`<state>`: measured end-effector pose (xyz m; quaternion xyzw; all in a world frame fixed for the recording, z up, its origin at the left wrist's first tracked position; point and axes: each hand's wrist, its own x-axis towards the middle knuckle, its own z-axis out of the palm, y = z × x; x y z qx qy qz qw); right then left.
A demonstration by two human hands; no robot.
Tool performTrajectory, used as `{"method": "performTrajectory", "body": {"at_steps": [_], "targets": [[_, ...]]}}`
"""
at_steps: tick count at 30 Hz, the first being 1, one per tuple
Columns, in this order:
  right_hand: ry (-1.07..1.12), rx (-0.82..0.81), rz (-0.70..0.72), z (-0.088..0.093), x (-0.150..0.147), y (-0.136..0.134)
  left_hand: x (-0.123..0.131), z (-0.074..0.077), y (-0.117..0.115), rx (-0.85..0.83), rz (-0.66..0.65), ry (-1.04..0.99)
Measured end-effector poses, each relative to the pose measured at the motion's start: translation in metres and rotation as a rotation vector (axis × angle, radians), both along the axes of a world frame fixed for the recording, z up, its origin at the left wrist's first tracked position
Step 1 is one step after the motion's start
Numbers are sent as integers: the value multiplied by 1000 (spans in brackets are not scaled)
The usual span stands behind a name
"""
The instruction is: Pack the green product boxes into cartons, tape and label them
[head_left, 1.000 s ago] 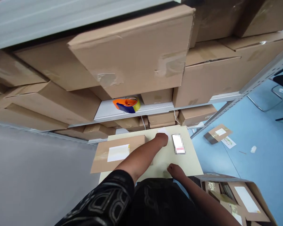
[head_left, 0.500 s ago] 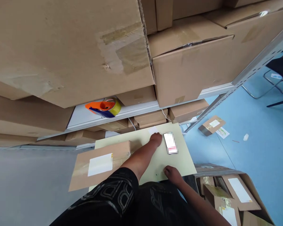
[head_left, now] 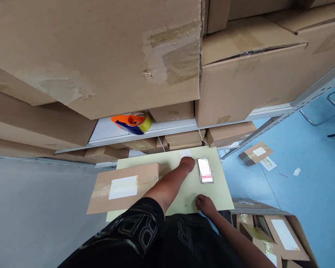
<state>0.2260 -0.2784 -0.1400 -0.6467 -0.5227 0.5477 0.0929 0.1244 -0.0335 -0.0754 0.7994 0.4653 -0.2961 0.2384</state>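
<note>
My left hand [head_left: 187, 163] reaches across a small pale-green table [head_left: 217, 188]. It rests on the tabletop just below a small white slip [head_left: 185, 153] and to the left of a phone [head_left: 205, 170] with a lit screen. I see it from behind, so its fingers are hidden. My right hand [head_left: 203, 203] lies at the table's near edge with its fingers curled and nothing visible in them. A flat cardboard parcel [head_left: 100, 193] with a white label [head_left: 123, 187] lies on the table's left side and overhangs the edge, beside my left forearm.
Metal shelving [head_left: 173, 128] stacked with large cardboard boxes [head_left: 100, 56] rises right behind the table. An orange and blue tape dispenser [head_left: 131, 123] sits on a shelf. An open carton of parcels [head_left: 276, 234] stands at the lower right. A small parcel [head_left: 255, 153] and scraps lie on the blue floor.
My head has moved closer to the shelves, so the boxes fill more of the view. Both hands stay in about the same places on the table.
</note>
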Motion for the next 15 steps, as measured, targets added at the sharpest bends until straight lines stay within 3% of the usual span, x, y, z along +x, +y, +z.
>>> {"method": "performTrajectory", "body": {"at_steps": [7, 15], "targets": [[38, -21, -20, -1, 1, 0, -5, 5, 10, -16, 20, 28], [118, -75, -99, -13, 2, -2, -15, -3, 41, 170, 167, 75]]}}
